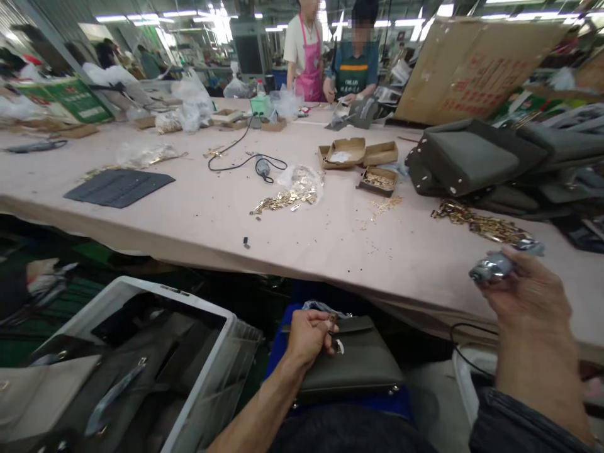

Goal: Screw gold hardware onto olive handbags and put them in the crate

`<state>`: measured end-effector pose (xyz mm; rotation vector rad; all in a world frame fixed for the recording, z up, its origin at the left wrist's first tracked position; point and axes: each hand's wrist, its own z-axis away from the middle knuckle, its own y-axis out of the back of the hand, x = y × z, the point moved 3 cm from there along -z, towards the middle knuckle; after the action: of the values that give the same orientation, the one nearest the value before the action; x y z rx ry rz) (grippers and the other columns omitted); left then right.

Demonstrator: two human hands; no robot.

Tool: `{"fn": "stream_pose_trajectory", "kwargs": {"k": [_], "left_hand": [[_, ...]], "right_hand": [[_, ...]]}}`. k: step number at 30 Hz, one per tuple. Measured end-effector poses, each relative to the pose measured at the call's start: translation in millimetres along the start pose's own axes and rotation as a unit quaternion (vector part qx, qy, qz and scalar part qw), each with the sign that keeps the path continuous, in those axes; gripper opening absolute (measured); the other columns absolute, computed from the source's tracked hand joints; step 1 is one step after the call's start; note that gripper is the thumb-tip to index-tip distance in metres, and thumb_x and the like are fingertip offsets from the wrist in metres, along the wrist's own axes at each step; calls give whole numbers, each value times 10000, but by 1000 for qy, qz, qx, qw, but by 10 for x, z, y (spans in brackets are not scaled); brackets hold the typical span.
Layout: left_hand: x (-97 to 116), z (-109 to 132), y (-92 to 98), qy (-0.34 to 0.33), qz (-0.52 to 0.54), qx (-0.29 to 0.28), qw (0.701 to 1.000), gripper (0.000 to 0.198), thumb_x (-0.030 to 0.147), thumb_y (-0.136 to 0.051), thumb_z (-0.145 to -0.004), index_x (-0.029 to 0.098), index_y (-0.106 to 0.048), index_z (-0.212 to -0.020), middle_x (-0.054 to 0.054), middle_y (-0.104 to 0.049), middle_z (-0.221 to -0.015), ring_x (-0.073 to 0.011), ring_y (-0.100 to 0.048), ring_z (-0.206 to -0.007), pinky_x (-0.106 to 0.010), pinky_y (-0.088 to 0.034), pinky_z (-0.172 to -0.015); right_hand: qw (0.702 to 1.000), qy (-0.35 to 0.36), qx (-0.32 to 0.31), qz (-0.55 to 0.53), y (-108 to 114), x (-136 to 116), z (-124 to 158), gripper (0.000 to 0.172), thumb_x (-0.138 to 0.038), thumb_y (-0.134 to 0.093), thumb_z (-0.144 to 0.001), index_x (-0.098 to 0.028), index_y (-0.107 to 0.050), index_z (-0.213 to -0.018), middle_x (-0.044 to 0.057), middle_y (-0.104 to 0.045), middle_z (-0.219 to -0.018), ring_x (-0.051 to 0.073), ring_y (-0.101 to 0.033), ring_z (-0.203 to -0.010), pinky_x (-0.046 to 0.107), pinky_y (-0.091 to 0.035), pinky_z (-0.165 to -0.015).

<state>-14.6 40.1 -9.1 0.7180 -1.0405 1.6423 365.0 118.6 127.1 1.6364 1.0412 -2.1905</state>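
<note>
Toward five o'clock, close to your body: olive-grey flap bag (353,362) with small metal studs at its lower corners, lying on a blue surface (278,358). Your left hand (311,336), at six o'clock, is over the bag's upper left part, thumb and fingertips pinching a small bronze-coloured piece (333,319); too small to tell its shape. Whether that hand touches the bag, you cannot tell from this angle. Your right hand (528,289), between three and four o'clock, has its fingers wrapped round a grey, rounded tool with a shiny metal nose (493,267), nose pointing toward nine o'clock, well apart from the bag.

Pale pink cloth-covered tabletop (212,220) ahead. Near centre, flat gold metal pieces (283,200) spilling from a clear plastic bag. At three o'clock, heaped gold metal fittings (486,224), just beside stacked olive-grey bags (472,157). At eight o'clock, white plastic crate (225,321) holding more olive-grey items. Two co-workers stand beyond, near twelve to one o'clock.
</note>
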Motion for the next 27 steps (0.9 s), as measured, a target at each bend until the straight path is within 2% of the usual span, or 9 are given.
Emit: {"fn": "stream_pose_trajectory", "kwargs": {"k": [2,5,8,10,13,18,22,27], "left_hand": [[-6,-10,-13,1,5,3,1000,308,296,-817,-630,52,-716,-789,-161,-762,-737,-96,-489,-332,-262,-499,-322],[-22,-5,-32,0,7,11,1000,282,288,-813,-642,50,-734,-771,-158,-760,-720,-97,-487,-324,-256,-489,-320],[-29,27,-47,0,6,20,1000,261,274,-790,-659,43,-752,-773,-141,-741,-657,-104,-487,-319,-250,-482,-320],[-23,54,-55,0,5,27,1000,254,267,-776,-663,41,-756,-779,-130,-731,-632,-106,-490,-325,-250,-490,-327],[0,92,-68,-1,6,35,999,256,271,-770,-661,43,-756,-776,-135,-738,-654,-99,-487,-335,-249,-499,-335],[25,127,-109,-9,6,45,999,281,293,-769,-658,44,-764,-787,-156,-757,-714,-85,-468,-333,-234,-467,-314],[24,156,-142,-13,2,58,998,271,278,-755,-653,45,-761,-790,-145,-750,-697,-75,-439,-323,-225,-444,-292],[29,206,-149,-5,-2,75,997,264,269,-719,-671,49,-742,-815,-137,-752,-712,-69,-422,-310,-217,-420,-270]], "right_hand": [[999,-33,-31,-6,-73,-48,188,147,-25,-638,-751,-169,-647,-784,14,-625,-810,148,-645,-665,292,-587,-591],[996,-34,-85,12,-207,-37,510,123,-57,-685,-734,-173,-655,-760,4,-605,-800,193,-688,-720,387,-652,-716],[989,-48,-139,31,-298,80,819,65,-156,-744,-723,-155,-689,-757,57,-651,-847,258,-716,-821,438,-664,-763],[981,-74,-175,27,-337,186,1014,130,-188,-782,-703,-154,-715,-809,85,-688,-925,287,-714,-917,481,-660,-814],[969,-128,-212,-15,-378,340,1301,312,-118,-821,-643,-190,-728,-932,59,-701,-1030,272,-684,-1025,566,-609,-949],[929,-221,-278,-104,-464,563,1764,481,-63,-803,-603,-207,-717,-1055,7,-640,-980,198,-643,-984,595,-479,-1116],[930,-202,-280,-129,-532,690,1981,490,-97,-820,-642,-223,-693,-1098,6,-620,-1001,202,-628,-984,629,-439,-1126],[947,-145,-260,-116,-614,765,2068,575,-113,-870,-641,-254,-653,-1155,-24,-589,-949,169,-614,-919,611,-449,-1106]]}}
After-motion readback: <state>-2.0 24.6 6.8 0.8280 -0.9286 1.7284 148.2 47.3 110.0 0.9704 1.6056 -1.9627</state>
